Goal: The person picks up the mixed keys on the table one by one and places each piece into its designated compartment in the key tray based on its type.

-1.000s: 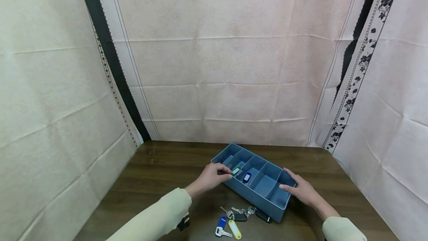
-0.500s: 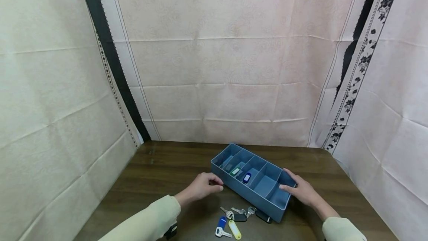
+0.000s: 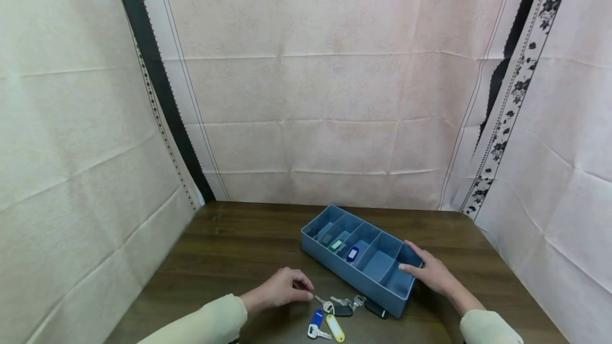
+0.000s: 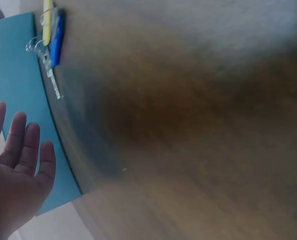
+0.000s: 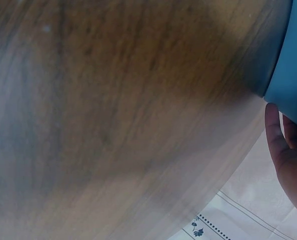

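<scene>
My left hand is just above the table, fingers loosely bent and holding nothing. Its fingertips are right by the tip of a silver key. In the left wrist view the fingers are spread and relaxed. At the right end of a blue divided box, my right hand grips the end wall, thumb over the rim and fingers outside. Beside the box lie keys with a blue tag, a yellow tag and a black tag. A green tag and a dark blue tag lie inside the box.
Another black tag lies against the near side of the box. The brown wooden table is enclosed by pale cloth hangings at the back and both sides.
My left hand has drawn back from the box's left compartments, down and towards me, to the keys on the table. My right hand and the box have stayed in place.
</scene>
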Action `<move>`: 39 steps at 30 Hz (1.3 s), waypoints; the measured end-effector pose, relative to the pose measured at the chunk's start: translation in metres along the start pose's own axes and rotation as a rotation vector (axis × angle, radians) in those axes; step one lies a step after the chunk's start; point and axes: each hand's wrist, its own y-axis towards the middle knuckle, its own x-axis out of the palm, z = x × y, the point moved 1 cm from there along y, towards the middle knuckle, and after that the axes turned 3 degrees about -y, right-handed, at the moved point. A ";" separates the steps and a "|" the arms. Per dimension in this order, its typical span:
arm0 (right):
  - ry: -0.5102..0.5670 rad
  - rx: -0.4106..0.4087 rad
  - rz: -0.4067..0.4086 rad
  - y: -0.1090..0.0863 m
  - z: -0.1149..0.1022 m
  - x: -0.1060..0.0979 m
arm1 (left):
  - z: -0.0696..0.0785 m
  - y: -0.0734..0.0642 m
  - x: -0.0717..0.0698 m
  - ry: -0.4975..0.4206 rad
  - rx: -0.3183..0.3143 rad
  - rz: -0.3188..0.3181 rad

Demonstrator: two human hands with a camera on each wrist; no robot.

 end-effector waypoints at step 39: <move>-0.001 -0.022 0.000 0.000 0.001 0.000 | -0.005 -0.016 0.031 0.355 0.387 -0.171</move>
